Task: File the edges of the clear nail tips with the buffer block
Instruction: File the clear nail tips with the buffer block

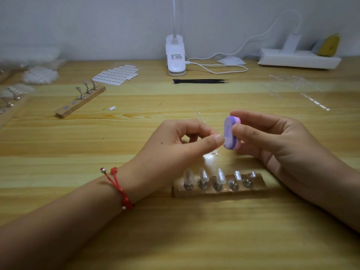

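the right hand (272, 141) grips the buffer block (229, 133) upright above the table (194, 230), with the thumb across its side and the forefinger over its top end. the purple face is turned toward the left hand (175, 147). the left thumb and forefinger are pressed together at their tips, and those tips meet the purple face of the block; the remaining fingers are curled toward the palm. whether a nail tip sits in that pinch cannot be determined (the fingertips cover the contact point). a red string bracelet (118, 187) circles the left wrist. just below both hands, a wooden holder (220, 190) lies flat on the table and carries five metal stands in a row. clear nail tips (203, 176) are mounted on them, the three on the left long and pointed, the two on the right shorter. farther back on the left lies a second wooden holder (81, 101) with three stands. black tweezers (200, 81) lie near a white clip lamp base (175, 55) at the rear of the table.
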Demonstrator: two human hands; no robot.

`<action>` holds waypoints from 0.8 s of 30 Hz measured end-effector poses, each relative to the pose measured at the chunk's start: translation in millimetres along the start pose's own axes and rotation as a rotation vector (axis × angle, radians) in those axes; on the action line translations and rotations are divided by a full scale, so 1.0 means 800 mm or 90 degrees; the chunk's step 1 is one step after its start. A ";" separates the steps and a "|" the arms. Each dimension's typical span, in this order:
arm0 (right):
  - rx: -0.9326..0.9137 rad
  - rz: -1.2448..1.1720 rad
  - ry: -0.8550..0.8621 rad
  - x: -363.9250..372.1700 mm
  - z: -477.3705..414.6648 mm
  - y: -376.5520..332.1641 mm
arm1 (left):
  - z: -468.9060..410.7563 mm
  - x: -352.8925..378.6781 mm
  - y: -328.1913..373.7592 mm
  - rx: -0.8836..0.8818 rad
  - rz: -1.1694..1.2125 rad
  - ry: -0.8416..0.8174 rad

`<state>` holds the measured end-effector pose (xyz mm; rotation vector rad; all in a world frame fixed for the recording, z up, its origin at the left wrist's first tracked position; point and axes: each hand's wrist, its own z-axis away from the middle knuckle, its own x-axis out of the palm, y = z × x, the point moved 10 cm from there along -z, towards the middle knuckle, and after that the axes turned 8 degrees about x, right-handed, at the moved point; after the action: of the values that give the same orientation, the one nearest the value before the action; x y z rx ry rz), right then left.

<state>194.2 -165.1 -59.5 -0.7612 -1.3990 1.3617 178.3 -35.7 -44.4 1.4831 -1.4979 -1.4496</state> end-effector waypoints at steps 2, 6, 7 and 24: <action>0.009 0.018 -0.010 0.002 0.001 0.002 | -0.001 -0.003 -0.002 -0.005 0.023 0.015; 0.002 0.008 0.001 0.000 0.000 0.001 | -0.001 0.001 -0.003 -0.011 0.022 -0.001; -0.003 -0.012 0.013 -0.003 -0.001 -0.001 | -0.001 0.002 -0.002 -0.009 0.016 -0.010; 0.015 0.006 -0.004 0.001 -0.001 0.000 | -0.001 -0.001 -0.010 -0.039 0.071 0.003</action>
<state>194.6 -164.2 -59.2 -0.7491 -1.3834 1.3875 181.5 -33.3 -51.8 1.3441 -1.4958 -1.4112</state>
